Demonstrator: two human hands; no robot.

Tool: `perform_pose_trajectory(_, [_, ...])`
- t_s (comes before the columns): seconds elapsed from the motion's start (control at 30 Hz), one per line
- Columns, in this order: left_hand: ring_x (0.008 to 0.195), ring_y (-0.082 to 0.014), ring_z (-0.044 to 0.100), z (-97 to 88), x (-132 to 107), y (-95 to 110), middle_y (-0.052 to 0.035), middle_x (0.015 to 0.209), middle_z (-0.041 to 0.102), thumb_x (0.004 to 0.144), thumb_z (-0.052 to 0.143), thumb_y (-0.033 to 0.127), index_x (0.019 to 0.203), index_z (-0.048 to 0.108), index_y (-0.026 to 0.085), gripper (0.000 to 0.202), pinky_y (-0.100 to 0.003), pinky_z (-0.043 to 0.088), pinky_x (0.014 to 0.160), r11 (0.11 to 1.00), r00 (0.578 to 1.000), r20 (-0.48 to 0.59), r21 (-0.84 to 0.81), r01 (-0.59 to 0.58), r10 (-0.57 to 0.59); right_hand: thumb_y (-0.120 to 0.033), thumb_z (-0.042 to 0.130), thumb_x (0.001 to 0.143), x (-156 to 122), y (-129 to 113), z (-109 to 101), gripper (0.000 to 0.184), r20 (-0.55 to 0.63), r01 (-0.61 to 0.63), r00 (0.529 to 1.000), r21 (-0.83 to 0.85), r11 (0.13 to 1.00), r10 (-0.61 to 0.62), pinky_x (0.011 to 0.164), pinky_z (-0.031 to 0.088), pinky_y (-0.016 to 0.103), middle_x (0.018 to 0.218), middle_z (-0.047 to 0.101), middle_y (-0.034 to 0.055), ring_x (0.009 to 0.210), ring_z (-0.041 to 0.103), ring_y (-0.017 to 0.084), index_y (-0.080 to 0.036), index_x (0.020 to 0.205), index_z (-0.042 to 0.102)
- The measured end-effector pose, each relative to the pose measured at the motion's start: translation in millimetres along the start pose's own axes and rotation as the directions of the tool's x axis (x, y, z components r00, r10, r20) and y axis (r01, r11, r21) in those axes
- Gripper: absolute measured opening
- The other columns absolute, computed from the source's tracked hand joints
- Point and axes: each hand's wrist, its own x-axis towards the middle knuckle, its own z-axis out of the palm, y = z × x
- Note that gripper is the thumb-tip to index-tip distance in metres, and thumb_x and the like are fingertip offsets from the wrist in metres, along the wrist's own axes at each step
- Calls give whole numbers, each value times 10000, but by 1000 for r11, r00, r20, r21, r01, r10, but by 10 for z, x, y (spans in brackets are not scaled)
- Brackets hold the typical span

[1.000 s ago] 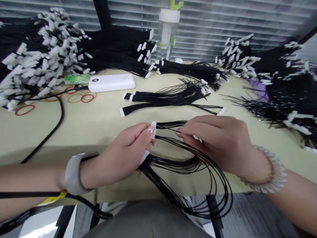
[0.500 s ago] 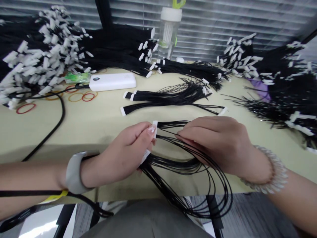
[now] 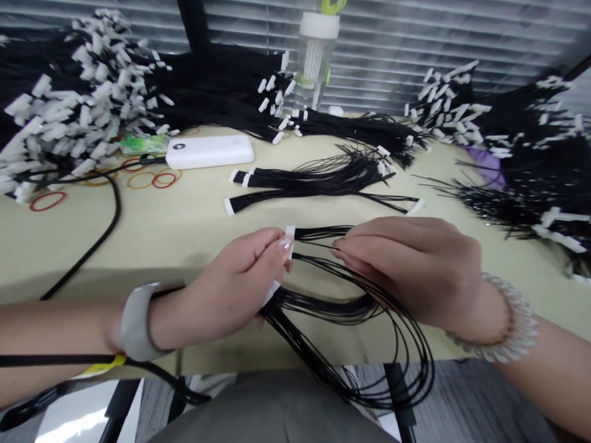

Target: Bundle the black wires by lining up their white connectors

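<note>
My left hand [image 3: 231, 286] is closed on white connectors [image 3: 289, 239] at the ends of a looped bundle of thin black wires [image 3: 364, 332]. One connector sits at my thumb tip, another pokes out lower by my palm. My right hand [image 3: 415, 267] is closed over the black wires just right of the upper connector, fingers pinching the strands. The loop hangs down past the table's front edge. A grey watch is on my left wrist and a bead bracelet on my right.
Finished wire bundles [image 3: 318, 178] lie beyond my hands. Large heaps of black wires with white connectors [image 3: 69, 117] fill the left, back and right. A white power bank [image 3: 210, 151], rubber bands [image 3: 152, 180], a black cable [image 3: 101, 237] and a clear bottle [image 3: 314, 61] are on the beige table [image 3: 175, 234].
Almost nothing has moved. My right hand shifted slightly to the right along the wires; my left hand keeps the same grip.
</note>
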Motion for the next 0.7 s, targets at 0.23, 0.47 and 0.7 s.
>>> perform_pose_trajectory(0.23, [432, -61, 337, -2, 0, 5, 58, 516, 380, 875, 293, 343, 622, 362, 183, 307, -165, 308, 400, 1000, 1000, 29, 27, 4, -5, -155, 530, 767, 21, 0, 11, 13, 26, 18, 999, -1, 1000, -18, 589, 396, 209, 766, 576, 16, 704, 522, 93, -160, 779, 534])
perform_pose_trajectory(0.47, [440, -68, 331, 18, 0, 10, 56, 525, 382, 870, 299, 330, 629, 372, 184, 292, -173, 306, 406, 999, 999, 37, 49, -20, 18, -169, 486, 797, 50, -19, 44, 70, 110, 46, 993, 11, 999, -47, 597, 382, 217, 741, 561, 27, 668, 488, 85, -135, 765, 538])
perform_pose_trajectory(0.7, [434, -72, 322, 26, -1, 15, 55, 521, 377, 872, 290, 333, 628, 368, 185, 295, -183, 298, 403, 999, 999, 44, 34, -19, 18, -156, 514, 772, 40, -60, 28, 39, 40, 62, 997, 19, 998, -63, 581, 384, 232, 724, 566, 34, 638, 489, 94, -130, 750, 532])
